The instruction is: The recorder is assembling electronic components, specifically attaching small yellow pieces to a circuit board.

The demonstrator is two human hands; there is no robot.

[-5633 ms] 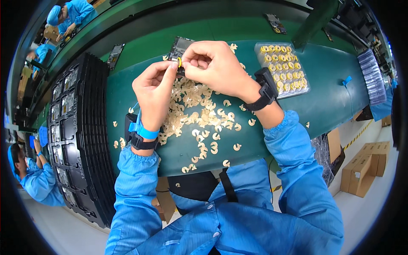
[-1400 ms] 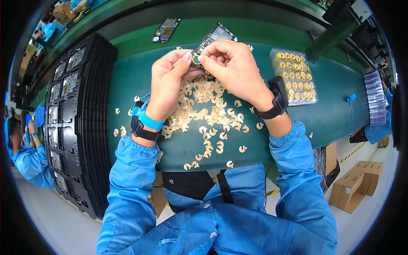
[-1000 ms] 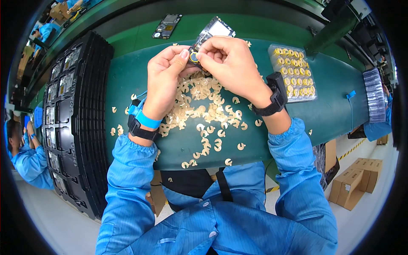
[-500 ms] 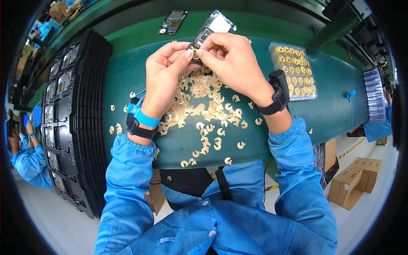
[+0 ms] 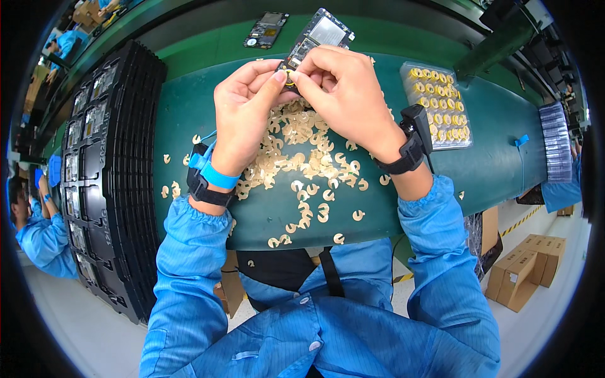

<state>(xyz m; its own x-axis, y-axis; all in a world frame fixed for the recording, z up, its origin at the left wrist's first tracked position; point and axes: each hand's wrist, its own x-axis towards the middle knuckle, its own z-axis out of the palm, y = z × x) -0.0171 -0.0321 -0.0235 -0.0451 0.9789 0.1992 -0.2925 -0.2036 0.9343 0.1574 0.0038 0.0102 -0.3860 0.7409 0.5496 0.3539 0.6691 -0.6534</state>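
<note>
Both hands meet over the far side of the green tabletop, around a dark circuit board (image 5: 329, 30) with a silver metal area, tilted away to the right. My left hand (image 5: 241, 116) grips its near end, thumb on top and fingers curled beneath. On that end lies a small round yellow-rimmed part (image 5: 289, 79), partly covered by my thumbs. My right hand (image 5: 346, 94) is closed, its thumb and forefinger pinching at this part; the fingertips are partly hidden. Under the hands spreads a loose pile of cream C-shaped paper pieces (image 5: 296, 160).
A clear tray (image 5: 467, 140) of yellow round parts stands at the right. Another circuit board (image 5: 266, 30) lies on the far ledge. Tall stacked black trays (image 5: 129, 189) line the left side. A blue strap (image 5: 220, 179) circles my left wrist. Co-workers in blue sit farther off.
The held circuit board has shifted slightly up and its silver area shows more fully. The board on the ledge appears a little farther right. Both hands keep nearly the same grip.
</note>
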